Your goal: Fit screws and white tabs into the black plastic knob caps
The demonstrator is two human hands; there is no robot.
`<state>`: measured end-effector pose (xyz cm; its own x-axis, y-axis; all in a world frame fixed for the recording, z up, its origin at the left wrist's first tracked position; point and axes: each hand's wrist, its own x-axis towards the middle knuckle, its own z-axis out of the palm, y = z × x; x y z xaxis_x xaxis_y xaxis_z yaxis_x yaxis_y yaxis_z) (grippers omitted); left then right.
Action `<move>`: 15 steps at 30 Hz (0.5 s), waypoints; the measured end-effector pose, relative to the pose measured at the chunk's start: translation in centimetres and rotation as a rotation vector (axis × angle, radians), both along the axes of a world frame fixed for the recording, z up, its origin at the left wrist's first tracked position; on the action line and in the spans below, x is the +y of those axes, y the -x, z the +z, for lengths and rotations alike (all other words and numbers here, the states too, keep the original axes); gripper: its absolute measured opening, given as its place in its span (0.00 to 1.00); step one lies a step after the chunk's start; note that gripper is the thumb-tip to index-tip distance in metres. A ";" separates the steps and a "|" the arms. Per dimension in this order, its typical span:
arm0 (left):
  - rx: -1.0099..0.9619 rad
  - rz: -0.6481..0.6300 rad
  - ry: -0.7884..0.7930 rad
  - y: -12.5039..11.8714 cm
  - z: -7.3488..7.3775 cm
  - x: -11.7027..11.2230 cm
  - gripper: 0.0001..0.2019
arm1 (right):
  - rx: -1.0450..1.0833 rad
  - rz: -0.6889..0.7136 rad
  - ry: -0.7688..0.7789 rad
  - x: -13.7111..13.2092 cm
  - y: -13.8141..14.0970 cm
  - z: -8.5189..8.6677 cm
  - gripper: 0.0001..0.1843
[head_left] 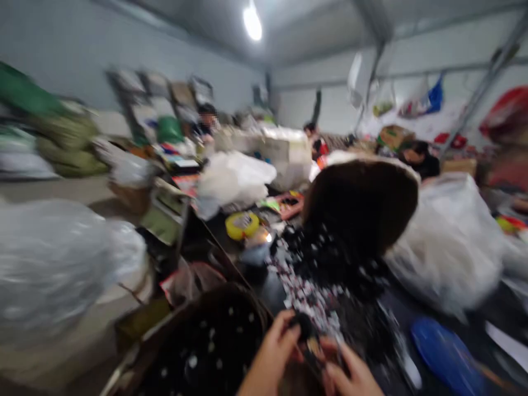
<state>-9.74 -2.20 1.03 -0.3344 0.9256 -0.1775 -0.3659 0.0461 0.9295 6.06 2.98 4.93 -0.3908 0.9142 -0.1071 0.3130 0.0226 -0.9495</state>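
Note:
At the bottom middle, my left hand (277,347) pinches a small black piece (304,328), blurred, whose kind I cannot make out. My right hand (345,367) comes at its lower end from the right, with the fingers curled on a dark part of it. A tan patch shows between the two hands. Just beyond them lies a spread of small white and reddish bits (311,300). Behind those is a heap of black pieces (330,256), spilling from a large, dark tipped container (363,198).
Left of my hands stands a container of black pieces with white spots (206,341). Clear plastic bags (61,264) bulge at left, and a white bag (449,247) at right. A blue lid-like disc (445,352) lies at lower right; a yellow round item (242,225) sits further back. Several people work beyond.

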 end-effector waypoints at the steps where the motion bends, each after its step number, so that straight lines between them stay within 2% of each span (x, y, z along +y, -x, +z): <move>1: -0.058 0.004 0.021 -0.2 -0.5 0.2 0.14 | -0.010 0.045 0.024 0.5 -0.5 -0.6 0.08; 2: -0.118 0.016 0.035 -0.4 -1.1 0.5 0.15 | -0.012 0.084 0.046 1.1 -0.9 -1.4 0.07; 5: -0.274 0.007 0.088 -0.8 -2.6 2.7 0.14 | -0.032 0.043 0.120 3.4 -2.4 -3.8 0.13; 7: -0.337 -0.028 0.113 -1.3 -2.8 4.1 0.13 | -0.029 0.024 0.126 4.3 -3.1 -4.3 0.14; 11: -0.367 -0.034 0.089 -2.3 -2.4 5.4 0.09 | -0.013 -0.004 0.068 4.4 -3.8 -3.0 0.13; 13: -0.358 -0.006 0.070 -2.4 -2.3 5.2 0.08 | -0.100 -0.023 -0.057 4.4 -3.7 -2.4 0.12; 15: -0.353 0.014 0.077 -2.3 -2.3 4.6 0.08 | -0.291 0.010 -0.231 4.6 -3.3 -2.0 0.11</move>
